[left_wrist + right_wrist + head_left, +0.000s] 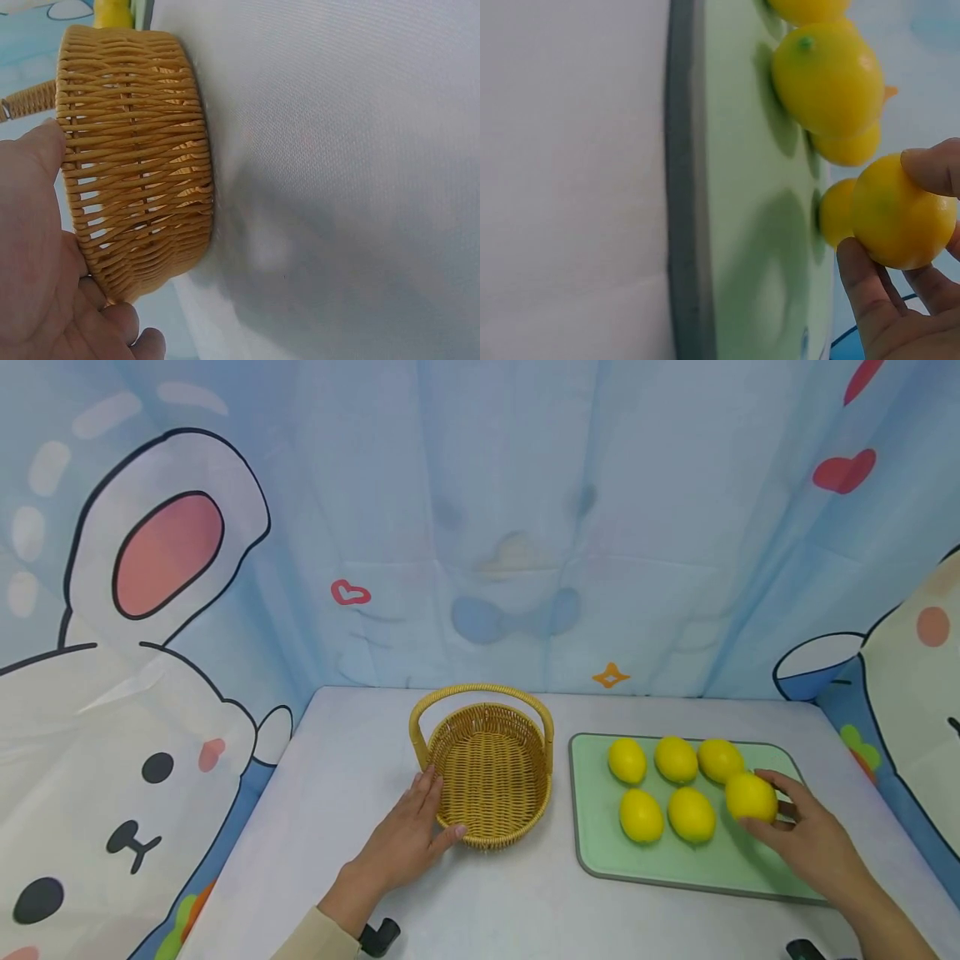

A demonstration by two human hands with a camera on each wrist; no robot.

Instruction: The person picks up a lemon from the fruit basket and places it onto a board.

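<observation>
In the head view my right hand (813, 839) holds a yellow lemon (751, 797) between thumb and fingers, above the right part of a light green tray (600, 856). The right wrist view shows that lemon (904, 212) raised off the tray, its shadow below. Several other lemons (692, 815) lie on the tray in two rows. My left hand (401, 835) rests against the left front rim of a round woven basket (491, 785) with an upright handle, thumb and fingers spread along it. The left wrist view shows the thumb touching the basket's rim (64, 112). Nothing lies inside the basket.
A white tabletop (517, 910) carries the basket at the middle and the tray to its right. Behind the table hangs a light blue curtain (660, 527) with printed hearts. Cartoon-printed cloth (90, 777) stands at the left side, and more at the right.
</observation>
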